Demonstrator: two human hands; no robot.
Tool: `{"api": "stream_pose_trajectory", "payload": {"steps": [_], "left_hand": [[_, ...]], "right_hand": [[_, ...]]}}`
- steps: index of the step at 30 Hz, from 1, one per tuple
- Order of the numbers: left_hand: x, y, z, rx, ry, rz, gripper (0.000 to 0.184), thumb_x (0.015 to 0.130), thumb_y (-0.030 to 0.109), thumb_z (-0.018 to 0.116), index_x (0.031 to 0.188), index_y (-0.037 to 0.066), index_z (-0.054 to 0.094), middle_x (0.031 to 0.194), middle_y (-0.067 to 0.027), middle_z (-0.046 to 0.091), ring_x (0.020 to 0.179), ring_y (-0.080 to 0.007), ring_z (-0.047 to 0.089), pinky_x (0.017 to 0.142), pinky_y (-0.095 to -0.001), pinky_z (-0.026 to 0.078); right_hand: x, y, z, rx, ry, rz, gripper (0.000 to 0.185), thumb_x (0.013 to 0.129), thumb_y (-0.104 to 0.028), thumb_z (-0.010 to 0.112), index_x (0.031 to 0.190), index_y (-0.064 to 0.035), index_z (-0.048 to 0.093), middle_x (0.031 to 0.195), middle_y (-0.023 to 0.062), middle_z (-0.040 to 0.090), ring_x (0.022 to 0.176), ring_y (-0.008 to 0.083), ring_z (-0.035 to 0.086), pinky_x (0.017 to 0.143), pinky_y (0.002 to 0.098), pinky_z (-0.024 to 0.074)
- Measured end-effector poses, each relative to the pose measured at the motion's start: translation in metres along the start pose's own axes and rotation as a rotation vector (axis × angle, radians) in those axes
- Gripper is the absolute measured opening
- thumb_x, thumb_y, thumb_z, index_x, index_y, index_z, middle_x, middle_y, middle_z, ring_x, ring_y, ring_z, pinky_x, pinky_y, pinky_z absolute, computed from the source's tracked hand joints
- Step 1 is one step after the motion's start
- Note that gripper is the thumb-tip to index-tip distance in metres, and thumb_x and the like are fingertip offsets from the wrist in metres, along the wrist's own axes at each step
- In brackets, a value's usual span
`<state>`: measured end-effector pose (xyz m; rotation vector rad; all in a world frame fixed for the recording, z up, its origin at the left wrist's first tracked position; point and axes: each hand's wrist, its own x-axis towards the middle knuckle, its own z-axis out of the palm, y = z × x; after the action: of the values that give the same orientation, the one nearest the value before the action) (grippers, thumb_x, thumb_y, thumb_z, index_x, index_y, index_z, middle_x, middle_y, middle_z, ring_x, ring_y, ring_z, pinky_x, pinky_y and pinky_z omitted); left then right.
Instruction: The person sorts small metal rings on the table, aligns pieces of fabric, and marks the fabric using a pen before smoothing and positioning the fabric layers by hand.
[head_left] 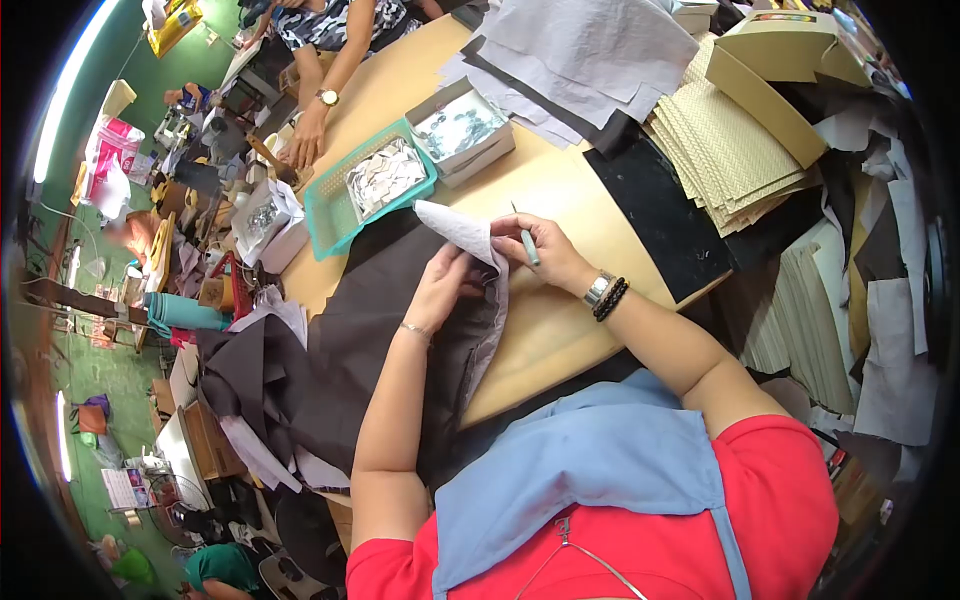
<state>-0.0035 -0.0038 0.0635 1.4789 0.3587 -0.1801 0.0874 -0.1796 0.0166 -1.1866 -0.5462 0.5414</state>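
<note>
Across a pale wooden tabletop (565,325), a large piece of dark cloth (365,335) spreads from beside the person toward the containers, its pale backing (452,222) turned up near the hands. The left hand (436,290) is at the turned edge, fingers curled and partly hidden by the cloth, so I cannot tell whether they pinch it. The right hand (548,250) is just beside it, fingers closed around a slim grey-green pen (531,249), its thin tip pointing away from the cloth. As for progress, the pale backing lies along the edge of the dark cloth, and one corner is lifted; whether anything is marked or stitched, and how much remains, cannot be made out. Beyond the cloth, a teal plastic basket (322,238) holds a heap of small off-white pieces (388,178) toward one end. Against it is an open cardboard box (478,160) containing small bluish-white items (458,125), too small to identify. Farther left, another open box (285,250) holds small greyish pieces (262,218), near a co-worker's hand (308,137).
</note>
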Motion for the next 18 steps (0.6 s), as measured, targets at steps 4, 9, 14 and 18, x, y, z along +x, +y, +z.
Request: {"api": "stream_pose_trajectory", "payload": {"steps": [4,9,14,18], "left_hand": [[0.037,-0.033,0.0,0.459,0.09,0.531,0.039,0.086,0.002,0.062,0.124,-0.002,0.054,0.117,-0.0115,0.063,0.11,-0.023,0.058,0.097,-0.0344,0.045],[0.045,-0.024,0.013,0.158,0.109,0.426,0.025,0.088,0.0,0.061,0.113,-0.004,0.062,0.125,-0.0112,0.06,0.116,-0.0168,0.055,0.098,-0.0301,0.044],[0.045,-0.04,0.014,0.051,0.16,0.558,0.027,0.096,0.0,0.051,0.123,-0.001,0.053,0.121,-0.0064,0.059,0.113,-0.0097,0.052,0.097,-0.0254,0.041],[0.051,-0.053,-0.006,0.04,0.425,0.642,0.014,0.102,0.013,0.045,0.114,0.006,0.049,0.105,-0.0007,0.051,0.098,-0.0091,0.046,0.09,-0.0232,0.039]], "right_hand": [[-0.001,0.004,-0.006,-0.107,0.01,-0.152,0.023,0.092,-0.008,0.066,0.113,0.0006,0.063,0.104,0.0059,0.067,0.094,0.0097,0.063,0.083,0.0256,0.0529],[-0.005,-0.018,-0.003,-0.159,0.042,-0.073,0.011,0.087,0.001,0.064,0.098,-0.0025,0.061,0.087,-0.0019,0.063,0.082,0.0046,0.058,0.073,0.0225,0.0505],[-0.004,-0.008,-0.016,-0.251,0.057,-0.034,0.011,0.084,0.003,0.065,0.086,-0.0043,0.057,0.08,-0.0031,0.06,0.074,0.0036,0.053,0.067,0.0213,0.0476],[-0.01,-0.007,-0.016,-0.095,0.181,-0.101,0.015,0.085,0.0,0.069,0.082,-0.0056,0.055,0.083,-0.0004,0.062,0.074,0.0045,0.053,0.067,0.0215,0.0475]]}}
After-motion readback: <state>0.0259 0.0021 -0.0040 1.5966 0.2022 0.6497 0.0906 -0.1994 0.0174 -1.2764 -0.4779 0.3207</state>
